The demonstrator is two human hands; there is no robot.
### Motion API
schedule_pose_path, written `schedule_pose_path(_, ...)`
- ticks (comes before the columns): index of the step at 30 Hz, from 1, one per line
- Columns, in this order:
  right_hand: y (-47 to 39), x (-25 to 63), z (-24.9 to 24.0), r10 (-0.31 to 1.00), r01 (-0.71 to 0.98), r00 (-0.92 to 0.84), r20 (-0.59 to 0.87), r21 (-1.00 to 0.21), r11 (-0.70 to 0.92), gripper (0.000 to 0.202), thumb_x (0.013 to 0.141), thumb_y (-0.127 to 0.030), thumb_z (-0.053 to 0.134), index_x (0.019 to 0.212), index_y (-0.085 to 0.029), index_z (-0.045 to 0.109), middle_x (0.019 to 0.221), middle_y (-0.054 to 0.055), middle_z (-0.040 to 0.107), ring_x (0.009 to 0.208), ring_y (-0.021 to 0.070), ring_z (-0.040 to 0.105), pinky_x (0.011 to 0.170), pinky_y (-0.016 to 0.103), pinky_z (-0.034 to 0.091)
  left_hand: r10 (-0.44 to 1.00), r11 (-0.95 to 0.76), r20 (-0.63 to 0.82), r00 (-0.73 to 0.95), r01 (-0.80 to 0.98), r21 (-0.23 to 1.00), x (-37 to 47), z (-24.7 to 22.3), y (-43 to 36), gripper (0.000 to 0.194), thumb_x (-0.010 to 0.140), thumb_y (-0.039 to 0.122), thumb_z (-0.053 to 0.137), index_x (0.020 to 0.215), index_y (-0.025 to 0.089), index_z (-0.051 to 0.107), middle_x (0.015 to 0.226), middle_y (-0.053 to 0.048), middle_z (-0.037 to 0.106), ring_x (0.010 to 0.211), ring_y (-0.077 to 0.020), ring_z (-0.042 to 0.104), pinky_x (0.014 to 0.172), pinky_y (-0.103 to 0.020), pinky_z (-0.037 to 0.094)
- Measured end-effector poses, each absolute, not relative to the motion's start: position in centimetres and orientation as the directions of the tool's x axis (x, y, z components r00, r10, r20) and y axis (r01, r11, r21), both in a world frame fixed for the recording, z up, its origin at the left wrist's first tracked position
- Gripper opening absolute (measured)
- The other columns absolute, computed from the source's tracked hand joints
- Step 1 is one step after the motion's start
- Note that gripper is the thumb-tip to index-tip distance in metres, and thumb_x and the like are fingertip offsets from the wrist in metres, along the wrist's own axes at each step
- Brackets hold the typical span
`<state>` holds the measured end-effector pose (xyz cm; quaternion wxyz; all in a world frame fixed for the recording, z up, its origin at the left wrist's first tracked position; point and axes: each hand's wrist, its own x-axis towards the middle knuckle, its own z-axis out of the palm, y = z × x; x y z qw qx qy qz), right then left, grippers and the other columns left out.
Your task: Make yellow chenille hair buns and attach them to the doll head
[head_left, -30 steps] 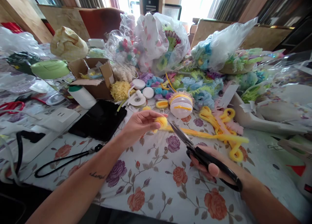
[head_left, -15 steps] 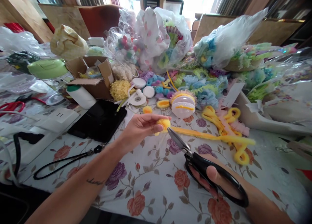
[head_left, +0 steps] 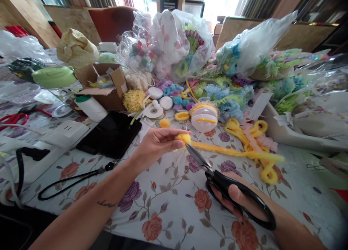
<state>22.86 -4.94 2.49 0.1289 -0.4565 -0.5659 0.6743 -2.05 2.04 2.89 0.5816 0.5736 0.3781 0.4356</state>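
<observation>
L hand (head_left: 159,143) pinching yellow fluff ball (head_left: 185,138), ctr frame; R hand (head_left: 235,193) gripping black scissors (head_left: 223,178). Imo snip w/ tips only, clear of L fingers (head_left: 176,145).

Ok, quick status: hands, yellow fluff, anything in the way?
Left hand pinching yellow fluff. Right hand gripping black-handled scissors, tips right by the fluff, contact unclear. Nearest possible snag: yellow strip running off rightward.
</observation>
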Motion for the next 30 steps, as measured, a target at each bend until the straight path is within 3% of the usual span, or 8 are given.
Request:
schedule_pose_path(6, -4.7, 23.4, 1.5, 0.657, 0.387, -0.549, -0.517, -0.854, -0.348, 0.074, 0.056, -0.092, 0.046, 0.073, -0.02, 0.048, 0.053, -0.004, 0.045, 0.036, 0.0074, 0.041, 0.032, 0.017, 0.032, 0.941, 0.001, 0.027, 0.337, -0.084, 0.996, -2.0, 2.8, 2.0, 0.03, 0.073, 0.025, 0.077, 0.102, 0.021, 0.075, 0.109, -0.007, 0.074, 0.085, -0.0162, 0.068, 0.065, -0.02, 0.055)
schedule_pose_path(14, -5.0, 23.1, 1.8, 0.681, 0.365, -0.528, -0.508, -0.86, -0.358, 0.07, 0.06, -0.089, 0.047, 0.073, -0.02, 0.048, 0.05, -0.005, 0.044, 0.036, 0.0071, 0.04, 0.033, 0.017, 0.031, 0.926, -0.018, 0.068, 0.37, -0.139, 0.99, -2.0, 2.6, 2.2, 0.028, 0.072, 0.019, 0.077, 0.1, 0.019, 0.075, 0.111, -0.007, 0.073, 0.101, -0.0188, 0.068, 0.079, -0.021, 0.056)
schedule_pose_path(22, -5.2, 23.1, 1.2, 0.688, 0.327, -0.54, -0.485, -0.874, -0.359, 0.072, 0.06, -0.089, 0.049, 0.069, -0.018, 0.048, 0.05, -0.006, 0.044, 0.035, 0.0046, 0.037, 0.032, 0.015, 0.027, 0.925, -0.011, 0.071, 0.374, -0.159, 0.987, -1.9, 2.7, 2.1, 0.028, 0.071, 0.016, 0.078, 0.099, 0.02, 0.075, 0.108, -0.005, 0.074, 0.094, -0.0148, 0.07, 0.078, -0.016, 0.056)
schedule_pose_path(30, -5.3, 22.2, 1.5, 0.729, 0.135, -0.58, -0.362, -0.926, -0.352, 0.065, 0.06, -0.081, 0.06, 0.061, -0.016, 0.051, 0.049, -0.006, 0.04, 0.039, 0.0039, 0.033, 0.034, 0.017, 0.024, 0.915, -0.001, 0.066, 0.399, -0.16, 0.987, -2.1, 2.6, 2.1, 0.029, 0.071, 0.017, 0.079, 0.099, 0.021, 0.076, 0.105, -0.004, 0.075, 0.093, -0.0133, 0.07, 0.078, -0.014, 0.055)
